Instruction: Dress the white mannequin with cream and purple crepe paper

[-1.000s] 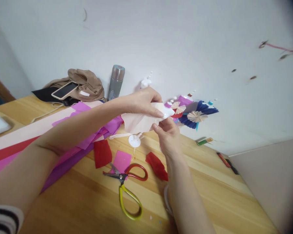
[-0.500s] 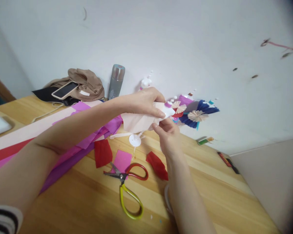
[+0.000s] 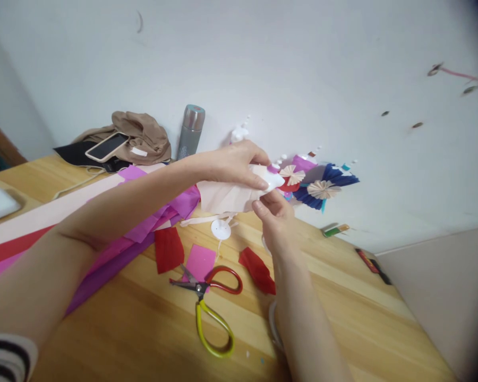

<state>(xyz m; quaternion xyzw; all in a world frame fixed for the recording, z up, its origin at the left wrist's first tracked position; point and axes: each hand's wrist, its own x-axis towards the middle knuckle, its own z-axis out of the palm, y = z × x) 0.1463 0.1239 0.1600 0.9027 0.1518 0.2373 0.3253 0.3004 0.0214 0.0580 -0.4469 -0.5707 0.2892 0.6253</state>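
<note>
My left hand [image 3: 241, 164] is closed around a small white craft figure [image 3: 276, 181] wrapped in pale pink paper [image 3: 219, 197]. Its thumb presses the top of the wrap. From below, my right hand [image 3: 278, 217] meets the same piece, thumb and fingers pinched at the paper's edge; the fingers behind are partly hidden. Below the paper lies a white disc [image 3: 221, 229] with strings. Scissors [image 3: 200, 289] with one red and one yellow handle rest open on the table, over a pink paper square [image 3: 200, 262]. Red paper pieces [image 3: 169, 250] lie on either side.
Coloured paper sheets [image 3: 115, 270] run under my left forearm. Behind stand a grey flask [image 3: 191, 132] and several decorated paper figures [image 3: 322, 188] by the wall. A phone [image 3: 107, 147] lies by brown cloth [image 3: 143, 135]. A roll of tape [image 3: 274, 326] is partly behind my right forearm.
My right thumb has shifted slightly along the paper's edge, and the wrapped figure has tilted a little. Both hands keep hold. The things on the table stay in place.
</note>
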